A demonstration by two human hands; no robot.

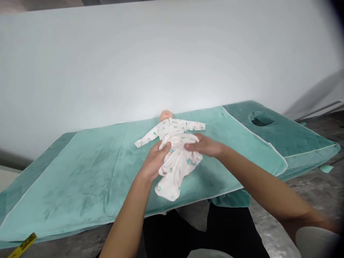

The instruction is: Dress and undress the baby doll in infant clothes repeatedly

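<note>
Doll (166,114) lies face up on the bed (303,138), head end by the pale wall (172,53), arms out in a white printed top (174,125). Bed is dk green w/ a lt green cover (88,172), white-edged, under doll & running well out both sides; patchy nap marks L of doll, a dk face hole (261,119) in the bed well R of it. Grey mottled floor (322,200) shows to the near R of doll, yellow strip w/ blk marks (24,245) far off to near L, thin bars (319,110) far R past the hole. On the near side of doll, L hand (156,159) & R hand (202,145) have a white printed cloth (177,168) bunched btwn them; each grip is closed, thumb & fingers pinching it, lower end hanging loose twd the wearer. Cloth & hands hide doll's lower half, so can't tell if cloth joins the top or what's under it. Fingertips mostly lost in folds, R hand a bit blurred. Dk trousers (231,225) nearer than doll, cut off at bottom edge; pale sleeve (314,240) at near R also cut off. Print on yellow strip too small to read.
</note>
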